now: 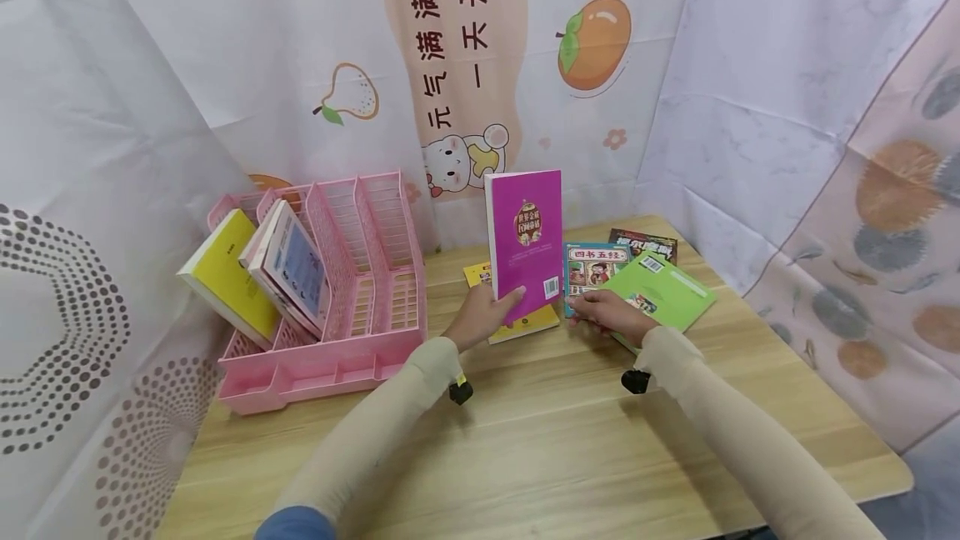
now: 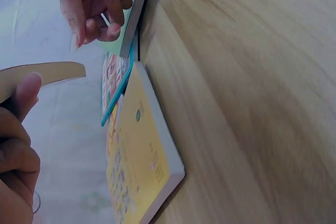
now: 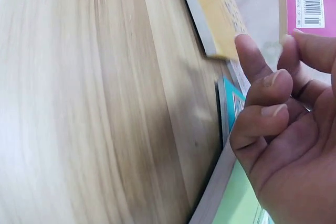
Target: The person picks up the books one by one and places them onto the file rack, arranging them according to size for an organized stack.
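Observation:
My left hand [image 1: 477, 317] grips the lower part of an upright magenta book [image 1: 528, 232], thumb on its back cover. In the left wrist view, the left thumb [image 2: 27, 94] presses on the book beside its page edge [image 2: 63, 71]. To the right of that book is my right hand [image 1: 613, 315], its fingers loosely bent and holding nothing. The right wrist view shows its fingertips [image 3: 275, 80] close to the barcode corner of the magenta book [image 3: 306, 3]; whether they touch it I cannot tell. A yellow book [image 1: 528, 325] lies partly hidden behind the magenta one.
A blue-edged picture book [image 1: 592, 255], a green book [image 1: 671, 294] and a dark book [image 1: 660, 244] overlap at the back right. On the left stands a pink rack [image 1: 322, 377] with a yellow book [image 1: 238, 269] and white-edged books [image 1: 296, 269] leaning in its slots.

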Demonstrator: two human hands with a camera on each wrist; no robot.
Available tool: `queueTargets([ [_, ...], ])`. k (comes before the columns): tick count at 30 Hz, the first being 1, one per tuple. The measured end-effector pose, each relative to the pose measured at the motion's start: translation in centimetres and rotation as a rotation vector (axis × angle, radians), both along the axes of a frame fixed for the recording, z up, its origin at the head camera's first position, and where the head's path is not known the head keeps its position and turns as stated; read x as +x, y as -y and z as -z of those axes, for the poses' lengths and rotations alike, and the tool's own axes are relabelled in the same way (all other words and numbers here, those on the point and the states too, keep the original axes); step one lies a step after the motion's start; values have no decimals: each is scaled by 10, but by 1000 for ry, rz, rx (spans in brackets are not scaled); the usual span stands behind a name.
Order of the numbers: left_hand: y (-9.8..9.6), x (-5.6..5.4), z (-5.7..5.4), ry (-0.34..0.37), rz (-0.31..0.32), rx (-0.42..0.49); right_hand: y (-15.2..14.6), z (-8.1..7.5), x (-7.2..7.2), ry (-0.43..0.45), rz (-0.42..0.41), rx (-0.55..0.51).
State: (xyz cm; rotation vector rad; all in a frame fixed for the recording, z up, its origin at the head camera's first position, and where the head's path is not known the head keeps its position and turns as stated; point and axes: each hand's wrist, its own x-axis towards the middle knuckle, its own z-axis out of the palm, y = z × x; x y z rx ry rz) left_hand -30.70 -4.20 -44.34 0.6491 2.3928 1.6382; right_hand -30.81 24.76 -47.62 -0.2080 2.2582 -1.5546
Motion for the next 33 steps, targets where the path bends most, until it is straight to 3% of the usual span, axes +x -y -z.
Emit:
queueTargets([
  [4, 7, 2, -5, -23, -30, -13, 8, -1, -1, 2, 7, -25],
  [11, 18, 1, -9, -85, -93, -77, 27, -8, -1, -24, -16, 29],
  [22, 37, 6, -17, -156, -273, -122, 72, -7, -5, -46, -103, 28],
  [33, 57, 8, -12, -217, -305, -91, 110, -7, -3, -24, -161, 2],
])
